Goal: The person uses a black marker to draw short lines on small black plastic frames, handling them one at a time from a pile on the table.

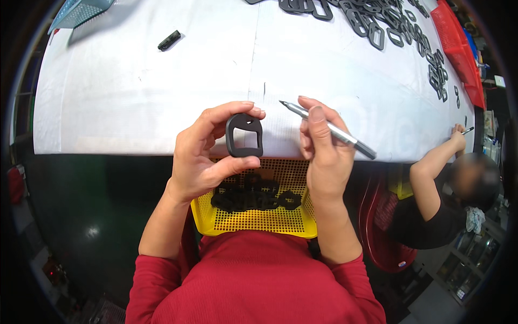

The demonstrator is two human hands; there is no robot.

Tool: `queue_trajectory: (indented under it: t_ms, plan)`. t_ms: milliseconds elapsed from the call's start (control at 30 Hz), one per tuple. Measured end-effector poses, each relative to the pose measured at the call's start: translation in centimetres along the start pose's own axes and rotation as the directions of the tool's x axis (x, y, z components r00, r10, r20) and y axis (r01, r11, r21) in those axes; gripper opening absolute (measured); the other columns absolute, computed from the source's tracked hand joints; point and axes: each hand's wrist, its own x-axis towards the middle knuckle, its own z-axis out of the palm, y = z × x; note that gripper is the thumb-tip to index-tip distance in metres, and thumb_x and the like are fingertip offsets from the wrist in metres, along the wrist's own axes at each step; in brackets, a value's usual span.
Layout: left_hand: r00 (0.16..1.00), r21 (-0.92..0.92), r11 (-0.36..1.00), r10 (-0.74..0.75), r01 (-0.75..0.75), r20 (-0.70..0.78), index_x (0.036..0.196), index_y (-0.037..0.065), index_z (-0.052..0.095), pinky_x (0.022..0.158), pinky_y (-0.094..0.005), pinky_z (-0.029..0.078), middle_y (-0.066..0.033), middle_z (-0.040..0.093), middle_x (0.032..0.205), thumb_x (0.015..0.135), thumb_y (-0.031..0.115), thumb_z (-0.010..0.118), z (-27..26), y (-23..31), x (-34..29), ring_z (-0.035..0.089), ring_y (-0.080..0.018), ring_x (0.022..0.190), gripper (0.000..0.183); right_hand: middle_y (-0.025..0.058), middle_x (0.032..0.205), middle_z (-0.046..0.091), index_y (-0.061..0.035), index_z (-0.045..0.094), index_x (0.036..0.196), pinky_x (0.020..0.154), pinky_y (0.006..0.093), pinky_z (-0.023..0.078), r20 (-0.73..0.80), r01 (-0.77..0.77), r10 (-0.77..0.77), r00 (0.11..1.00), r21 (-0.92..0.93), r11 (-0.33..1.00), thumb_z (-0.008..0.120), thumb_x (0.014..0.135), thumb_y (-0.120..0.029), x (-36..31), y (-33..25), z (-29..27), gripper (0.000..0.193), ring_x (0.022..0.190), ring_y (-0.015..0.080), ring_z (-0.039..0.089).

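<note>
Between the thumb and fingers of my left hand (pixel 197 148) is a black frame-shaped part (pixel 232 141), rounded, with a large squarish opening and a small hole near its top. It is held upright above the near edge of the table. My right hand (pixel 329 146) grips a silver marker pen (pixel 342 136), its dark tip uncapped and pointing up and left, apart from the black part. Below both hands, a yellow basket (pixel 259 222) sits at my lap, with several black parts (pixel 253 200) in it.
The table has a white cover (pixel 135 108). Many black frame parts (pixel 377 35) lie heaped at its far right. A small black object (pixel 169 40) lies far left, near a light-blue basket (pixel 81 12). Red baskets (pixel 458 54) line the right edge. A co-worker (pixel 431 189) holding a pen sits at right.
</note>
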Motion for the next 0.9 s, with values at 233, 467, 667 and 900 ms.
queue_trajectory:
  t_ms: [233,467,667,900]
  plan:
    - [0.993,0.143,0.983,-0.110,0.115,-0.042,0.112,0.000,0.049,0.086,-0.0288,0.047,-0.0113,0.059,0.107,0.064,0.002,0.076,-0.3,-0.8,-0.4,0.058,-0.0180,0.101,0.055,-0.0045,0.056,0.048,-0.0046,0.051,0.072,0.043,0.0151,0.029,-0.016,0.126,-0.127,0.992,-0.081,0.989,0.065,0.081,-0.011,0.1,0.9,0.7,0.018,0.048,-0.0010,0.038]
    - [0.999,0.361,0.932,-0.016,0.027,-0.035,0.109,0.003,0.055,0.083,-0.0284,0.049,-0.0096,0.062,0.106,0.061,0.006,0.078,-0.4,-1.2,-0.6,0.061,-0.0192,0.096,0.053,-0.0050,0.052,0.044,-0.0050,0.046,0.066,0.039,0.0176,0.027,0.034,0.252,-0.250,0.968,-0.171,0.952,0.063,0.079,-0.006,0.2,2.4,1.3,0.021,0.045,-0.0004,0.036]
    - [1.000,0.319,0.948,0.019,-0.017,-0.004,0.109,0.002,0.056,0.084,-0.0291,0.049,-0.0118,0.061,0.106,0.061,0.004,0.077,-0.5,-1.7,-0.7,0.060,-0.0218,0.098,0.052,-0.0038,0.052,0.043,-0.0046,0.044,0.064,0.039,0.0185,0.027,0.065,0.254,-0.247,0.967,-0.177,0.951,0.062,0.077,-0.003,0.1,2.3,1.0,0.022,0.044,0.0001,0.036]
    - [1.000,0.333,0.943,0.026,-0.027,0.008,0.110,0.003,0.056,0.084,-0.0302,0.049,-0.0124,0.062,0.105,0.061,0.004,0.077,-0.5,-1.6,-0.7,0.060,-0.0229,0.099,0.053,-0.0021,0.058,0.047,-0.0051,0.045,0.067,0.047,0.0183,0.030,0.129,0.225,-0.198,0.972,-0.251,0.941,0.060,0.078,-0.004,-0.1,1.6,1.0,0.019,0.052,0.0020,0.038]
